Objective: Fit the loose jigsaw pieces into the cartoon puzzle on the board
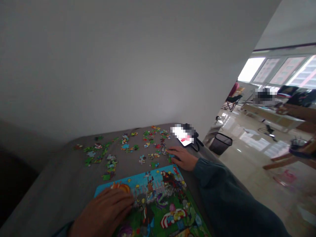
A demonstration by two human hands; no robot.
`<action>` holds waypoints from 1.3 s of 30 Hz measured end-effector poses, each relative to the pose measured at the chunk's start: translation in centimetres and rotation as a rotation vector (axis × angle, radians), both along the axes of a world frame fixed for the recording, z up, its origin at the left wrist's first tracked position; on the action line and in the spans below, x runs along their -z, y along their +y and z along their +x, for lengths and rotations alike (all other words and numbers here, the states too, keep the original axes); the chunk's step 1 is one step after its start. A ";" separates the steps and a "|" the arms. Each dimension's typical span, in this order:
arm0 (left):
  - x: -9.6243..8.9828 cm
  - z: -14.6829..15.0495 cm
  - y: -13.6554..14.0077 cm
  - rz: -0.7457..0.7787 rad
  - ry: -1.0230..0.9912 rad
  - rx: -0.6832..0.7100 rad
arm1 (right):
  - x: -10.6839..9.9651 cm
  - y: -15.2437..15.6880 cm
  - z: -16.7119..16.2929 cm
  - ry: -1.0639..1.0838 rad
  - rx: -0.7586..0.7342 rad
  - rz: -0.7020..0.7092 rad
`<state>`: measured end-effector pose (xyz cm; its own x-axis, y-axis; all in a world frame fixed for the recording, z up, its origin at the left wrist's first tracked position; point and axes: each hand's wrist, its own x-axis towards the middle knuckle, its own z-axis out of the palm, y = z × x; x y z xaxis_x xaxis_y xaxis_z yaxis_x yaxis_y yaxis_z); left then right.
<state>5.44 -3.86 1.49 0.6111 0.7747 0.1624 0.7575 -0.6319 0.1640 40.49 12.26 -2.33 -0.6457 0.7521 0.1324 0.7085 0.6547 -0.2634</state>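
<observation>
My left hand (106, 207) lies over the left part of a colourful cartoon picture board (160, 204), fingers close together, stretched over it and slightly blurred. Under the fingertips, part of the picture is hidden. My right hand (184, 158) reaches past the board's far right corner, its fingers apart and extended at a cluster of jigsaw puzzle pieces (163, 146). Whether the fingertips touch a piece is hard to tell. More puzzle pieces (111, 161) are scattered across the grey cloth, some joined into small groups.
The grey cloth (61, 184) covers the surface up to a plain wall (123, 65). A phone with a lit screen (184, 135) lies at the back right beside a black strap. Down on the floor to the right stand a dark bin (221, 144) and wooden furniture legs (283, 161).
</observation>
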 end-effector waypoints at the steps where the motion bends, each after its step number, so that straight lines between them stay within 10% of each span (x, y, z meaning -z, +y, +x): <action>1: -0.3 0.3 -0.7 0.001 0.044 -0.001 | 0.1 0.0 0.0 0.004 0.000 0.004; 12: -0.2 5.3 -9.0 -0.112 0.341 0.003 | 0.8 0.3 1.2 0.066 -0.041 -0.053; 23: -3.1 6.8 -7.2 -0.521 0.316 -0.118 | 0.9 0.3 1.6 0.054 -0.062 -0.012; 39: -3.9 6.8 -6.2 -0.583 0.325 -0.256 | 1.0 0.3 1.6 0.044 -0.046 0.000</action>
<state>12.28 -10.05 5.36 0.3453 0.8058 -0.4810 0.9383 -0.3055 0.1618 42.09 12.57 -3.31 -0.6729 0.7219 0.1614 0.6657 0.6861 -0.2934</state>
